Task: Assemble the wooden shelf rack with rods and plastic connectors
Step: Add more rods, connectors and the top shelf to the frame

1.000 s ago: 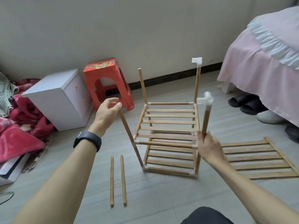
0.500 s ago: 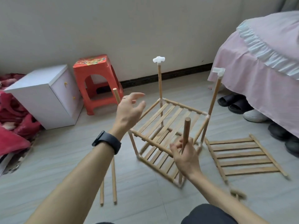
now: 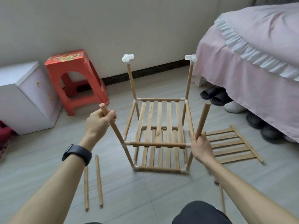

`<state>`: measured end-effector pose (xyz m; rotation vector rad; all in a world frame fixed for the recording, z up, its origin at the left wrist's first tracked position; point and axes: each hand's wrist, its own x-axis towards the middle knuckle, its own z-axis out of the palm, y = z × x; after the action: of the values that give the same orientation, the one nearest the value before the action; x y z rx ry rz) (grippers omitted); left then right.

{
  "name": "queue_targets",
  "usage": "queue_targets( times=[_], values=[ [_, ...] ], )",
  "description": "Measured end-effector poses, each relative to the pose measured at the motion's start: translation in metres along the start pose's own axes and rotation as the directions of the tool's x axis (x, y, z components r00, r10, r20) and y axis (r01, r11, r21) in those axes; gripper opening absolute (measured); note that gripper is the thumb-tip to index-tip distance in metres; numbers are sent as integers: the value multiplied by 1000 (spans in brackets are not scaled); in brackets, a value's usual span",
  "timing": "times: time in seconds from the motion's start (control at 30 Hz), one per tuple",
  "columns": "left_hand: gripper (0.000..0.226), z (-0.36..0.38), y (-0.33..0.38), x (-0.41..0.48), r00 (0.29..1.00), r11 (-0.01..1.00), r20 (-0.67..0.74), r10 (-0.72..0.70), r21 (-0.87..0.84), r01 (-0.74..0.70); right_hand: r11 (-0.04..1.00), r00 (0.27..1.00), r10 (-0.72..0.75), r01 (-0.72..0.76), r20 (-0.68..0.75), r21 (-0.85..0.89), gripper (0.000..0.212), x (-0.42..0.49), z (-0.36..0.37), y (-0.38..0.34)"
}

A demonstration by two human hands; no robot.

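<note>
On the grey tiled floor (image 3: 48, 159) stands the half-built shelf rack (image 3: 159, 113), a spare slatted panel (image 3: 231, 144) just to its right, two loose rods (image 3: 98, 180) near left, a red stool (image 3: 76, 78) and a pink-draped bed (image 3: 250, 54) beyond. The left hand (image 3: 98, 122) grips the near-left upright (image 3: 118, 135); the right hand (image 3: 201, 146) grips the near-right upright (image 3: 202, 120).

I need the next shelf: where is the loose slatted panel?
In the head view the loose slatted panel lies flat on the floor, right of the rack, between it and the dark shoes by the bed.
</note>
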<state>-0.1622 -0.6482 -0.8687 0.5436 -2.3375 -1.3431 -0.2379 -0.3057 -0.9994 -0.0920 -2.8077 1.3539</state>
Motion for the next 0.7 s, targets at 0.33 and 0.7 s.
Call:
queue_targets(
  times=[0.33, 0.7],
  values=[
    [10, -20, -56, -56, 996, 997, -77, -34, 72, 39, 991, 986, 112, -102, 124, -82, 27, 16, 55, -20],
    [25, 35, -129, -82, 978, 912, -66, -200, 353, 210, 996, 993, -32, 41, 114, -77, 15, 15, 56, 3]
  ],
)
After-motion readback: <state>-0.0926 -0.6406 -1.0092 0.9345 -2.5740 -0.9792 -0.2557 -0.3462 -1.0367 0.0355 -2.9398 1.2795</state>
